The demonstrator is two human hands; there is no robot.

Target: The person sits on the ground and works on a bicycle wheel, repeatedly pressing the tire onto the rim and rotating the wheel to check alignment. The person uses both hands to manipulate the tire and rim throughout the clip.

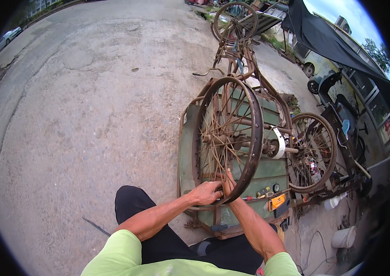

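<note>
A rusty spoked wheel (255,133), with no tyre on its rim, stands upright before me on an overturned cargo tricycle with green bed panels (268,171). My left hand (207,192) is at the lower rim, its fingers curled in among the spokes. From the other side of the rim, my right hand (228,181) meets it, one finger pointing up along the spokes. The rim and the left hand hide most of the right fingers. Anything pinched between the hands is too small to make out. The wheel's hub sits on a rusty axle with a white band (278,143).
A second rear wheel (329,156) is on the right, the front wheel (235,22) at the far end. On the green panels lie screwdrivers (263,191) and an orange-yellow item (276,202). White buckets (343,237) stand right; a thin rod (96,227) lies left. A scooter (337,92) is parked beyond.
</note>
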